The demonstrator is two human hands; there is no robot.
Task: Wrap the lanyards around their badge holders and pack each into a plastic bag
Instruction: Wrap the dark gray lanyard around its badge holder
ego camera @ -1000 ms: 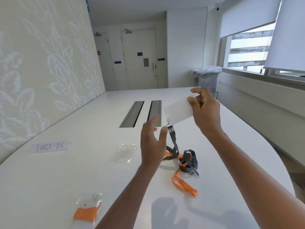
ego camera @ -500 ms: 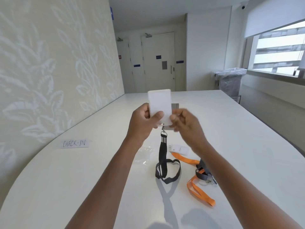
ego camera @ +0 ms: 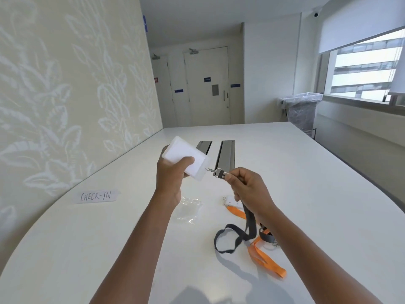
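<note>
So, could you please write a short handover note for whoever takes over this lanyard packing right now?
Left hand: grip on the white badge holder, held above the table.
Right hand: pinching the grey lanyard just behind its metal clip, which joins the holder; the strap's loop trails onto the table.
On the table: an empty clear plastic bag, an orange lanyard with its own badge holder, and a CHECK-IN label.
Done: nothing visible; no packed bag in view.
Left: wrap the grey strap round its holder, bag it, then do the orange one.
</note>
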